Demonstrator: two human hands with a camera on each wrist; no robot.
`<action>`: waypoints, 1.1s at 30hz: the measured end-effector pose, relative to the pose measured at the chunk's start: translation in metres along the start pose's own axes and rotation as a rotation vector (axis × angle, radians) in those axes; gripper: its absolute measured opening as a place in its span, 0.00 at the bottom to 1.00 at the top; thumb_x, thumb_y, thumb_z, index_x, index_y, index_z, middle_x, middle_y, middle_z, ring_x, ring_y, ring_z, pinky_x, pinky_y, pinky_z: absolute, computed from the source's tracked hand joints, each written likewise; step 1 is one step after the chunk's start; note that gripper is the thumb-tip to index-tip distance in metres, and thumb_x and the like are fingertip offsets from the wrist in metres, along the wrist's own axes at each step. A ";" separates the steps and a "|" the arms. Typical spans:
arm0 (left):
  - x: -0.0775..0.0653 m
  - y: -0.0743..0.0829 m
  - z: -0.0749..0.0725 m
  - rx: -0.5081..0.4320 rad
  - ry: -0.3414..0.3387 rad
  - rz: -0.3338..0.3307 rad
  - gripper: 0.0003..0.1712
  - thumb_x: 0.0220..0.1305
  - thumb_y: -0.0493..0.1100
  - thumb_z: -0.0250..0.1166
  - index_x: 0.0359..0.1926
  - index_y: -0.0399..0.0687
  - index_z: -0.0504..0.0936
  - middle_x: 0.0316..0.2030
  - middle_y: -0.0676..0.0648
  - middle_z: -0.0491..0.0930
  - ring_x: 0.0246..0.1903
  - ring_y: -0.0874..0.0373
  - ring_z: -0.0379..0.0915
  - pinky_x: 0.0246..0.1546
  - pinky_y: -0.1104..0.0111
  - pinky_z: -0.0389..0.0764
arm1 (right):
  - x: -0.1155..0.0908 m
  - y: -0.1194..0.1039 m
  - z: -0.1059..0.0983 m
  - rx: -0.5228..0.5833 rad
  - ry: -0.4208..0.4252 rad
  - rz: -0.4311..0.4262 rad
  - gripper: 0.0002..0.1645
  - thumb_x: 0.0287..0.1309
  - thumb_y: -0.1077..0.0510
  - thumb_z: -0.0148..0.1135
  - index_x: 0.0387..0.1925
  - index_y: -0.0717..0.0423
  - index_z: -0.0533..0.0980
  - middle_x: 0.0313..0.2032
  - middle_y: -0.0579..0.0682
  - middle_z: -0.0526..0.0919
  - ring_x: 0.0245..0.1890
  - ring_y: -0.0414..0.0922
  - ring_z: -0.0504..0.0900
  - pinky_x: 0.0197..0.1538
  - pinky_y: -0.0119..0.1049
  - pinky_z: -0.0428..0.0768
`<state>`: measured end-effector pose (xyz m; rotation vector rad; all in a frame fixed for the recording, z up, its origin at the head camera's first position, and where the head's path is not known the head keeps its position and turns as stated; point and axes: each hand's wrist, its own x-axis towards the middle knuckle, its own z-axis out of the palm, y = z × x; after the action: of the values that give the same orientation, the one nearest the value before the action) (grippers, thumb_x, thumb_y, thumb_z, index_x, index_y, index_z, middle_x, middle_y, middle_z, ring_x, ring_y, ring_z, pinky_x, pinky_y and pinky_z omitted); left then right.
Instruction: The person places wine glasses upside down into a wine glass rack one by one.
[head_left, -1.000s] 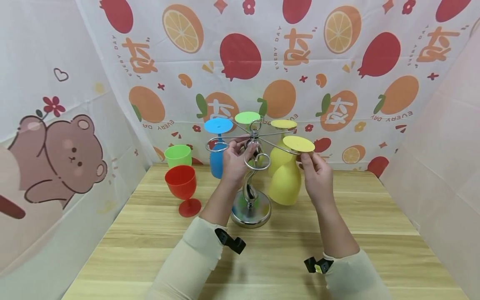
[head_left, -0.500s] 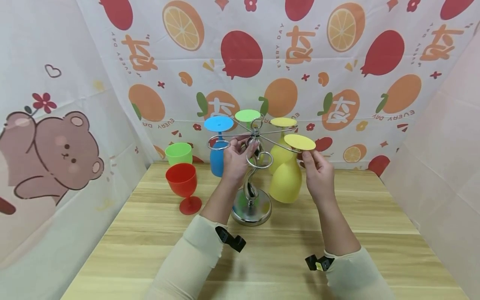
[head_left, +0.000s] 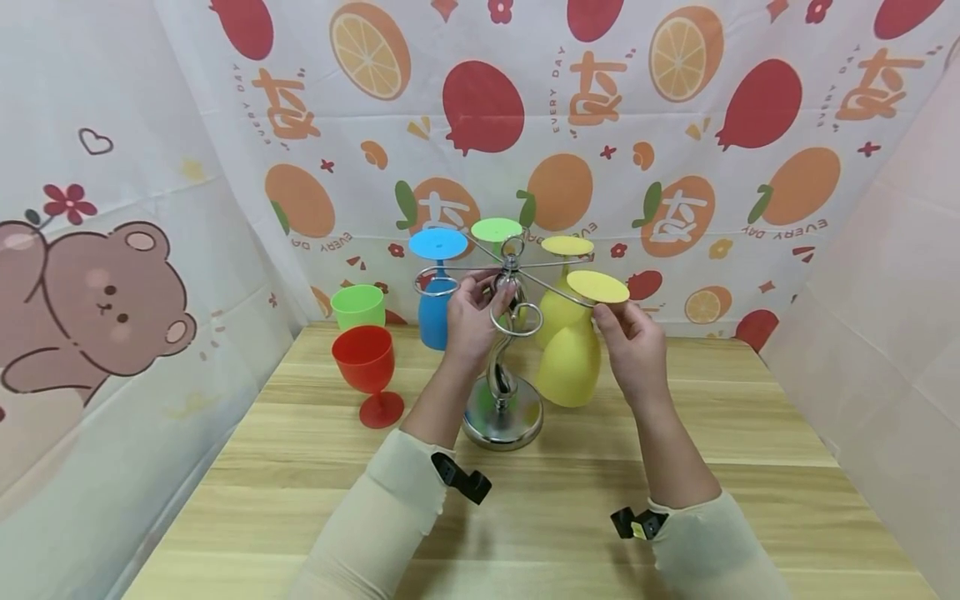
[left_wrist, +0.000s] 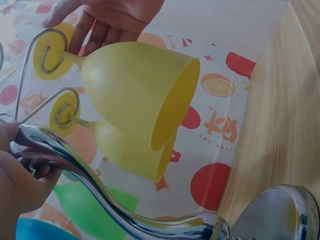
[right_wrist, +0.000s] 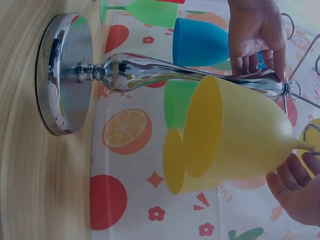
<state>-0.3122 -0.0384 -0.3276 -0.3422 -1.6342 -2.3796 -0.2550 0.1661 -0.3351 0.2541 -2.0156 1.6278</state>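
Note:
My left hand (head_left: 474, 321) grips the upper stem of a chrome goblet rack (head_left: 504, 421), just below its wire arms. At the right, my right hand (head_left: 637, 346) holds the near yellow goblet (head_left: 572, 367) by its narrow stem and foot. That goblet hangs upside down, its foot lying on a wire ring and its bowl below. Behind it, another yellow goblet (left_wrist: 132, 150) hangs the same way. A blue goblet (head_left: 433, 321) and a green goblet (left_wrist: 100, 210) also hang from the rack. Two front rings, one (head_left: 517, 320) near my left wrist, carry nothing.
Left of the rack, a red goblet (head_left: 365, 362) stands upright on the wooden table (head_left: 300, 500). A second green goblet (head_left: 358, 305) stands behind it. A fruit-printed cloth (head_left: 480, 175) rises along the table's back edge.
Both hands stay at the same places on the rack and the yellow goblet. My right thumb has shifted slightly left beneath the goblet's foot, and the bowl has swung slightly left.

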 end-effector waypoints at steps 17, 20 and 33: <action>-0.011 0.006 -0.005 0.132 -0.018 -0.013 0.22 0.62 0.41 0.68 0.57 0.45 0.77 0.55 0.44 0.79 0.58 0.53 0.76 0.59 0.63 0.77 | 0.002 -0.009 -0.002 0.031 -0.034 0.087 0.25 0.63 0.46 0.64 0.51 0.61 0.80 0.45 0.47 0.84 0.45 0.40 0.81 0.49 0.25 0.80; -0.011 0.005 -0.007 0.164 -0.021 0.007 0.24 0.62 0.41 0.68 0.59 0.46 0.76 0.57 0.45 0.79 0.59 0.53 0.75 0.62 0.63 0.75 | 0.004 -0.009 -0.001 0.051 -0.031 0.087 0.24 0.62 0.46 0.65 0.49 0.61 0.80 0.42 0.45 0.84 0.44 0.41 0.81 0.49 0.25 0.80; -0.014 0.004 -0.037 0.310 -0.082 0.001 0.30 0.66 0.42 0.65 0.67 0.47 0.68 0.64 0.46 0.74 0.65 0.56 0.69 0.66 0.61 0.71 | 0.014 0.001 0.011 0.084 -0.042 0.083 0.22 0.62 0.46 0.65 0.46 0.60 0.81 0.38 0.42 0.85 0.44 0.40 0.81 0.49 0.25 0.79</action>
<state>-0.3001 -0.0732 -0.3417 -0.3839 -2.0009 -2.0891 -0.2703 0.1582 -0.3309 0.2393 -2.0158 1.7743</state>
